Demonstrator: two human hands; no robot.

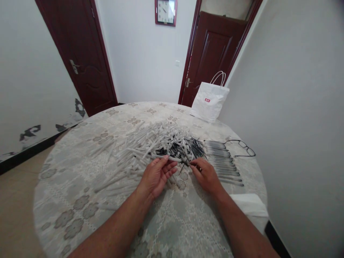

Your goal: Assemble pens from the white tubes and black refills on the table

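Note:
My left hand (158, 175) pinches a whitish translucent pen barrel (174, 158) between thumb and fingers, its end pointing toward my right hand. My right hand (205, 175) is closed, with a thin dark stick that looks like a pen refill (187, 160) at its fingertips, close to the barrel's end. Just beyond both hands lies a heap of pale barrels (137, 143), with small whitish pieces (172, 134) and black parts (174, 148) among them. Thin dark refills (197, 146) lie at the heap's right side.
Right of the heap, dark-tipped pens (223, 163) lie in a neat row. Eyeglasses (245, 147) rest beyond them. A white paper bag (211, 100) stands at the table's back right. Something white and folded (249, 206) lies at the right edge. A patterned cloth (77, 211) covers the round table.

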